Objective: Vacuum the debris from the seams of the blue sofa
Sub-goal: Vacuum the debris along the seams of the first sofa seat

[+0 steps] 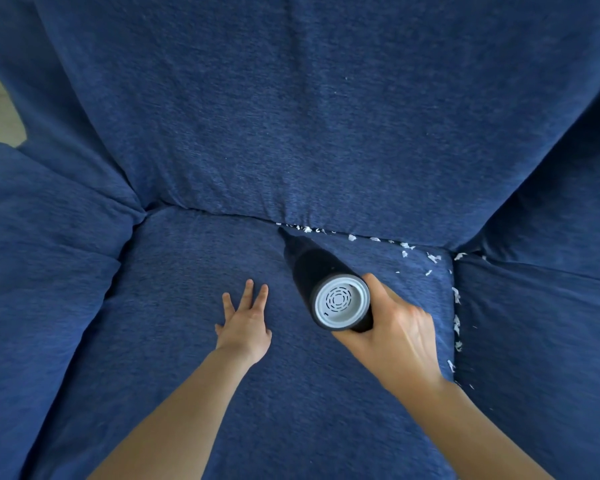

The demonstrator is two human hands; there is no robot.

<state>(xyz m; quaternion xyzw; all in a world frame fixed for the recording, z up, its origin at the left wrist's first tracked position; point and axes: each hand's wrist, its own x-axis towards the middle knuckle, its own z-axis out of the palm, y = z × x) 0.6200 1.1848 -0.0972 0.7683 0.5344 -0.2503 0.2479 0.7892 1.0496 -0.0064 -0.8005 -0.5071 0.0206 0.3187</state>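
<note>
1 sofa point(326, 116), 1 handheld vac point(323, 282), 2 hands, white debris bits point(456, 296): too many to count.

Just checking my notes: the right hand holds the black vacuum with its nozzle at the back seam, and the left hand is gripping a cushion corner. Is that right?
Not quite. The left hand grips nothing: it lies flat with fingers spread on the seat cushion, as the head view shows. The rest stands: the right hand holds the black vacuum, nozzle at the back seam.

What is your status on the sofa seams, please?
Right hand grips vacuum, nozzle at back seam. Left hand flat on seat cushion. White debris remains along back and right-side seams. Nothing in the way.
</note>
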